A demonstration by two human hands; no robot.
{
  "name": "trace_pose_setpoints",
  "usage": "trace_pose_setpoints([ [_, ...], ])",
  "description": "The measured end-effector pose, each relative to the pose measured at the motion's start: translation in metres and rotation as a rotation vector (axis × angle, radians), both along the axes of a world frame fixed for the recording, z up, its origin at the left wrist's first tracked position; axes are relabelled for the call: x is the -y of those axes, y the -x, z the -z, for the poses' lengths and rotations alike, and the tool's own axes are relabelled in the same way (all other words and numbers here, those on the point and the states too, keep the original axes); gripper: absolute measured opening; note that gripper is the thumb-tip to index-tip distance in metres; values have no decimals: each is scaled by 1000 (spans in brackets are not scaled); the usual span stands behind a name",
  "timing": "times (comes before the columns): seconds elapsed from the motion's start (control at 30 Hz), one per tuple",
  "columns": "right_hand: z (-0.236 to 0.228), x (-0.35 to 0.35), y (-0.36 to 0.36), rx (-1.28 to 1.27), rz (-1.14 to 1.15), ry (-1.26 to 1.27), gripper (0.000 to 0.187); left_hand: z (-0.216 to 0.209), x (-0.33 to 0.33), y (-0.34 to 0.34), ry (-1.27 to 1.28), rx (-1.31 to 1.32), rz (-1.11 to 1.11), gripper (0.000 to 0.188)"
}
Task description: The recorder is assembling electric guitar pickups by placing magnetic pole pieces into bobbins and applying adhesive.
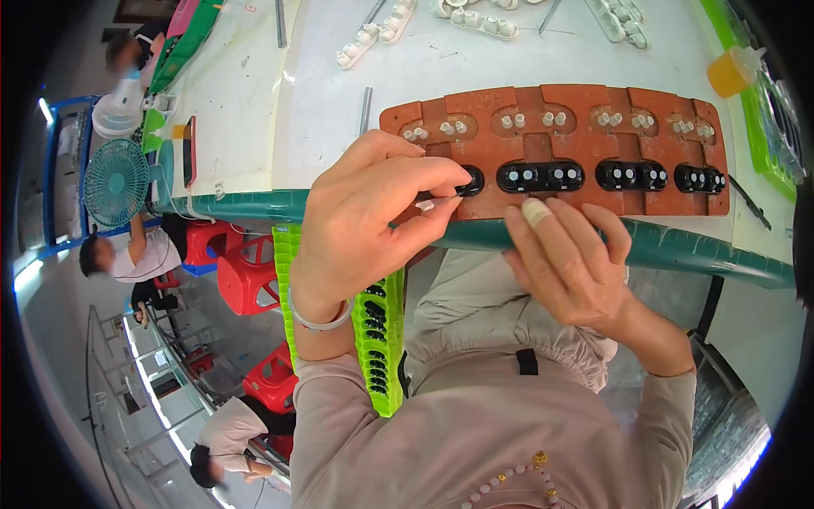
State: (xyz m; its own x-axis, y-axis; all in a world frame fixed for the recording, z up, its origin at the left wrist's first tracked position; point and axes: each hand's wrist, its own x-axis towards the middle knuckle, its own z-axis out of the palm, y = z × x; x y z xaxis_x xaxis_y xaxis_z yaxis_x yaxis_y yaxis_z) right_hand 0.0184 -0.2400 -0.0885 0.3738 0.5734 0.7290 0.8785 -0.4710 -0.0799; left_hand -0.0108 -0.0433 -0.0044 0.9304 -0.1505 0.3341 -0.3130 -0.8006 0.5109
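A reddish-brown fixture block (585, 153) lies on the table before me, with pairs of white pegs along its far side. Along its near side sit black oblong pieces with white dots, such as the black piece (540, 176) in the middle. My left hand (373, 216) is over the block's left end. Its thumb and fingers pinch together at the leftmost black piece (475, 180), partly covering it. A small pale bit shows between these fingers, too small to name. My right hand (577, 254) has its fingers stretched out at the block's near edge, one fingertip wrapped in white tape.
White moulded pieces (481, 24) and thin metal rods (365, 110) lie farther back. An orange-yellow container (734, 72) stands at the right. A green tray (386, 339) of black pieces is below my left arm. Red stools (250, 276), a fan (116, 181) and other people are leftward.
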Motion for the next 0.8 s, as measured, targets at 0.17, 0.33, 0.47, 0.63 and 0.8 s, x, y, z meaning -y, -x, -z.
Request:
trace_pose_setpoints([
  [0.17,-3,-13,3,-35,-35,-35,31,-3,2,-7,13,-47,11,26],
  [0.33,-2,-20,4,-59,-45,44,35,5,1,-2,-4,3,-55,23],
  [0.47,3,-22,5,-84,-32,85,36,9,-12,-3,-3,66,89,20],
  [0.63,2,-24,7,-9,27,128,34,16,-13,8,79,45,-56,20],
  [0.8,2,-27,5,53,32,141,33,8,-27,25,169,192,-154,21],
])
